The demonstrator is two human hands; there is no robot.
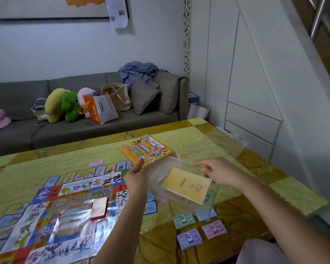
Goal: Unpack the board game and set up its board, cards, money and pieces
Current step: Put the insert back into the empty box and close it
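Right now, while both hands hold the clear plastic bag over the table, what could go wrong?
The clear plastic bag hangs low over the stacks of paper money; a swing may scatter them. The pale yellow booklet lies loose inside and may slide out if the bag tips. The left hand pinches the orange printed sheet by its edge only; it could slip.

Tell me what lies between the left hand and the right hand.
Head view: a clear plastic bag with a yellow booklet inside lies between left hand and right hand.

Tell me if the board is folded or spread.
Spread. The board lies flat on the table, squares showing along its edges, a red deck resting on it.
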